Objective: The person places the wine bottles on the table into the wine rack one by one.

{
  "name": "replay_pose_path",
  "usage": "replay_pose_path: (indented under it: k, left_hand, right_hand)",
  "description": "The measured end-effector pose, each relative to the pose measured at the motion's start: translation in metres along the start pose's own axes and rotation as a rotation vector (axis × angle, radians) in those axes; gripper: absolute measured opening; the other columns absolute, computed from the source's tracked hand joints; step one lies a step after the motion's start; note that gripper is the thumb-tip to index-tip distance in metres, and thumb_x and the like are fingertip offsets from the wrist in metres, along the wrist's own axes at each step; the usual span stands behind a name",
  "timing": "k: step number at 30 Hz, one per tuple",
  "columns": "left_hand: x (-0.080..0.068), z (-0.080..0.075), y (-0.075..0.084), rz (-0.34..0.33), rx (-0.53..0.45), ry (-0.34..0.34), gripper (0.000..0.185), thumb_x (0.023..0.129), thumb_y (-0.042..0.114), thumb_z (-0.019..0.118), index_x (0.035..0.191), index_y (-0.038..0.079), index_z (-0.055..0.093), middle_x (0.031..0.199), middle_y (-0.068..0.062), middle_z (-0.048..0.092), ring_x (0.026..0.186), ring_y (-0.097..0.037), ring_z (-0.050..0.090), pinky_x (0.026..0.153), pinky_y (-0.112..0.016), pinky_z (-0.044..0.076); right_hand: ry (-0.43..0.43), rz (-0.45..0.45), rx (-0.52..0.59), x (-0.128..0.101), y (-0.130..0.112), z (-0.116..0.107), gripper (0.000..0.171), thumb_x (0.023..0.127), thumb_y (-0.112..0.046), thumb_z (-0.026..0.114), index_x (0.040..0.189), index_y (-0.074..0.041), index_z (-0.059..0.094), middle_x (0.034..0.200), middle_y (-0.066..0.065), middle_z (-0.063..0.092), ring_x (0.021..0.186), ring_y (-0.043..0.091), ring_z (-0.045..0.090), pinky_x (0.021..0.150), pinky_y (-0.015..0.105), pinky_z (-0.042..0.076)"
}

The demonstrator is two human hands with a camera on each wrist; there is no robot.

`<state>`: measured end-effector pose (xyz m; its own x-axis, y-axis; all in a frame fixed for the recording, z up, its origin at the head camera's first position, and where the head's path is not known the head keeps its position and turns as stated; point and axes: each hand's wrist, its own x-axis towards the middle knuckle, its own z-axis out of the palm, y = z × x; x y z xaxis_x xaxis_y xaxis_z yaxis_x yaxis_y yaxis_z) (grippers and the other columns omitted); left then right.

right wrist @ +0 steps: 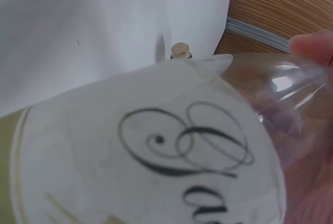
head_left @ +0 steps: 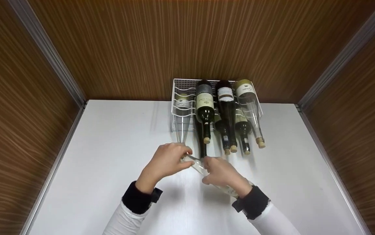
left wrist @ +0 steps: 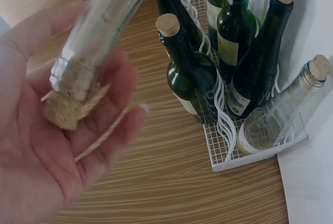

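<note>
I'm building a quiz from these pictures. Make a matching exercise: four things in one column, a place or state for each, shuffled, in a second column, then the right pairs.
Things
1. clear bottle
2. wire rack
3. left hand
4. right hand

Places or states
A. at the corked neck end of the bottle
B. against the wooden back wall, holding bottles
C. held over the white table by both hands
D. gripping the labelled body of the bottle

Pairs: 1-C, 2-B, 3-A, 4-D

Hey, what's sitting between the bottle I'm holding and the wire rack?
In the head view, only bare white table lies between the clear bottle and the wire rack, though the corked necks of the racked bottles jut out over that stretch.
</note>
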<state>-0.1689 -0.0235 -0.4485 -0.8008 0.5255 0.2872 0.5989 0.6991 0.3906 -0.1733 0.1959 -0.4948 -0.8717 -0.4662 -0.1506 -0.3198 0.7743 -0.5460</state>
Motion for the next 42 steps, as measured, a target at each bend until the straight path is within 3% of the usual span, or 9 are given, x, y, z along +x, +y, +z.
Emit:
replay_pose_path:
  k: [4, 7, 11, 15, 20, 24, 32, 36, 42]
  left_hand:
    - [-0.003, 0.005, 0.003, 0.035, 0.201, -0.033, 0.027, 0.075, 0.04, 0.082, 0.084, 0.016, 0.075, 0.074, 0.005, 0.066, 0.066, -0.017, 0.063, 0.064, -0.039, 0.05]
    - [-0.005, 0.009, 0.004, 0.039, 0.298, -0.077, 0.029, 0.07, 0.045, 0.085, 0.074, 0.019, 0.073, 0.066, 0.006, 0.065, 0.061, -0.018, 0.062, 0.06, -0.038, 0.048]
    - [-0.006, 0.013, 0.008, 0.001, 0.343, -0.166, 0.032, 0.066, 0.046, 0.088, 0.07, 0.02, 0.07, 0.065, 0.005, 0.064, 0.057, -0.019, 0.059, 0.05, -0.037, 0.045]
    - [-0.004, 0.016, 0.012, 0.013, 0.39, -0.251, 0.035, 0.064, 0.047, 0.088, 0.069, 0.019, 0.068, 0.067, 0.003, 0.063, 0.055, -0.019, 0.057, 0.047, -0.036, 0.045]
    - [-0.003, 0.017, 0.006, 0.015, 0.31, -0.331, 0.031, 0.066, 0.047, 0.087, 0.082, 0.023, 0.076, 0.072, 0.007, 0.067, 0.058, -0.018, 0.056, 0.053, -0.036, 0.047]
    - [-0.006, 0.018, -0.002, 0.011, 0.219, -0.347, 0.028, 0.069, 0.046, 0.085, 0.086, 0.025, 0.078, 0.064, 0.011, 0.06, 0.056, -0.015, 0.052, 0.056, -0.036, 0.047]
    - [-0.017, 0.022, -0.012, 0.044, 0.157, -0.332, 0.028, 0.074, 0.049, 0.081, 0.081, 0.024, 0.073, 0.067, 0.011, 0.046, 0.056, -0.011, 0.045, 0.053, -0.033, 0.04]
    - [-0.022, 0.021, -0.017, 0.057, 0.117, -0.294, 0.028, 0.075, 0.047, 0.081, 0.074, 0.023, 0.068, 0.06, 0.013, 0.042, 0.052, -0.01, 0.042, 0.052, -0.032, 0.038]
    - [-0.034, 0.013, -0.027, 0.036, 0.055, -0.248, 0.025, 0.076, 0.045, 0.081, 0.084, 0.023, 0.073, 0.057, 0.016, 0.044, 0.054, -0.007, 0.043, 0.052, -0.031, 0.037]
  right_hand:
    - [-0.037, 0.004, -0.017, 0.003, -0.003, 0.005, 0.032, 0.059, -0.013, 0.074, 0.087, -0.012, 0.058, 0.073, -0.001, 0.057, 0.064, 0.017, 0.051, 0.055, 0.034, 0.044]
    - [-0.045, -0.008, -0.035, 0.004, -0.005, 0.009, 0.033, 0.059, -0.013, 0.075, 0.086, -0.01, 0.057, 0.07, -0.002, 0.054, 0.061, 0.016, 0.049, 0.052, 0.033, 0.041]
    - [-0.048, -0.04, -0.061, 0.004, -0.006, 0.015, 0.036, 0.059, -0.014, 0.076, 0.089, -0.006, 0.059, 0.069, -0.003, 0.055, 0.059, 0.016, 0.049, 0.05, 0.032, 0.041]
    - [-0.066, -0.07, -0.082, 0.004, -0.007, 0.018, 0.034, 0.06, -0.014, 0.076, 0.089, -0.008, 0.06, 0.069, -0.005, 0.055, 0.059, 0.015, 0.05, 0.05, 0.032, 0.042]
    - [-0.073, -0.127, -0.099, 0.003, -0.005, 0.02, 0.034, 0.063, -0.017, 0.077, 0.091, -0.012, 0.059, 0.073, -0.006, 0.057, 0.062, 0.014, 0.052, 0.052, 0.032, 0.043]
    - [-0.062, -0.143, -0.072, 0.0, -0.002, 0.021, 0.042, 0.064, -0.017, 0.078, 0.1, -0.013, 0.057, 0.082, -0.003, 0.063, 0.069, 0.014, 0.055, 0.058, 0.032, 0.046]
    - [0.003, -0.172, -0.032, -0.005, 0.001, 0.023, 0.043, 0.062, -0.015, 0.08, 0.101, -0.014, 0.062, 0.089, -0.006, 0.061, 0.078, 0.014, 0.057, 0.067, 0.033, 0.048]
    - [0.028, -0.184, -0.047, -0.006, -0.002, 0.023, 0.044, 0.065, -0.017, 0.08, 0.106, -0.014, 0.065, 0.092, -0.003, 0.066, 0.083, 0.016, 0.061, 0.07, 0.035, 0.05]
    - [0.058, -0.243, -0.084, -0.004, -0.011, 0.025, 0.055, 0.07, -0.025, 0.083, 0.121, -0.014, 0.065, 0.107, 0.001, 0.069, 0.095, 0.019, 0.063, 0.078, 0.04, 0.052]
